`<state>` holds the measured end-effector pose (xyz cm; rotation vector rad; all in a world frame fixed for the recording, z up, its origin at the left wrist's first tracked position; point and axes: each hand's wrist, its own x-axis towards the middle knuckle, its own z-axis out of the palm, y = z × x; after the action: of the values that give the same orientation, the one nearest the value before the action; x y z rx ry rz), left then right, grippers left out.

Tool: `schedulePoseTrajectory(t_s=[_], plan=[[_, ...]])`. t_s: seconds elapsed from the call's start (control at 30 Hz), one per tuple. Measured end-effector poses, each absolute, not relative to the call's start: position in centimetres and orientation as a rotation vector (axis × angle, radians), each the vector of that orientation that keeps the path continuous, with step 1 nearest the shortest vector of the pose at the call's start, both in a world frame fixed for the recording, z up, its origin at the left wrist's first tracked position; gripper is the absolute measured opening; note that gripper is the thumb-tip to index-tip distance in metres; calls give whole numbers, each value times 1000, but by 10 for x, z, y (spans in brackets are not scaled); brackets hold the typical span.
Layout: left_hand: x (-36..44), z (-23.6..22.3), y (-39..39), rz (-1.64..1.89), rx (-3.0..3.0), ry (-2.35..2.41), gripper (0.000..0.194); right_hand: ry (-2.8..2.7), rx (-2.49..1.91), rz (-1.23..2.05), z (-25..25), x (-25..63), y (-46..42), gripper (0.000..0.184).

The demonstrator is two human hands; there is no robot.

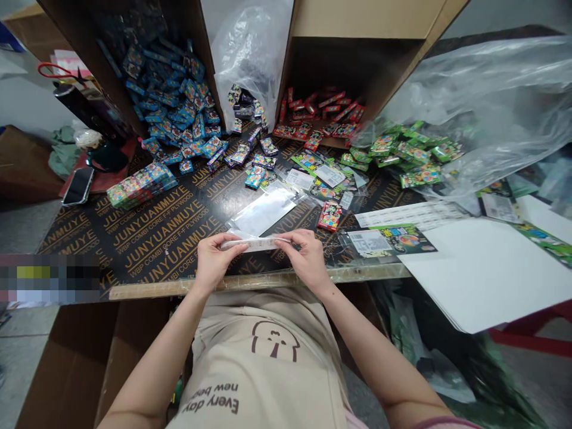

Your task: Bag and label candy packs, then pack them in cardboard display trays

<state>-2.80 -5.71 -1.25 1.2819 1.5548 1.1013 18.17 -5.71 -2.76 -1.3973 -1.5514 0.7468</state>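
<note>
My left hand and my right hand are at the near edge of the table, thumbs and fingers pinched. Between them they hold the two ends of a narrow, whitish, folded edge that looks like the flap of a clear plastic bag. Just beyond it a white card lies flat in clear plastic. Whether the held edge and this bag are one piece is hard to see. A small red box stands to the right of the bag, and a blue box lies behind it.
Piles of small blue boxes, red boxes and green boxes lie at the back. Left are a row of boxes and a phone. Right are a packed bag, a label strip and white sheets.
</note>
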Motion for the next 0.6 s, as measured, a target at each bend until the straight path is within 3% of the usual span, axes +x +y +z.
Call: schedulePoseTrajectory(t_s=[0.13,0.3,0.37,0.6], plan=[[-34,2,-55,1092,1525,1586,16,-1640,-1404,596,-10,187,-60,20],[-36,8,-49,888,1262,1340,25,-1424,-1314,1209,-6,193,-58,25],[-36,2,-47,809,1142,1284,27,-1298,-1330,1312,-9,196,-57,28],[-26,-33,-29,728,1127,1353,30,-1282,-1433,1239,-26,207,-51,32]])
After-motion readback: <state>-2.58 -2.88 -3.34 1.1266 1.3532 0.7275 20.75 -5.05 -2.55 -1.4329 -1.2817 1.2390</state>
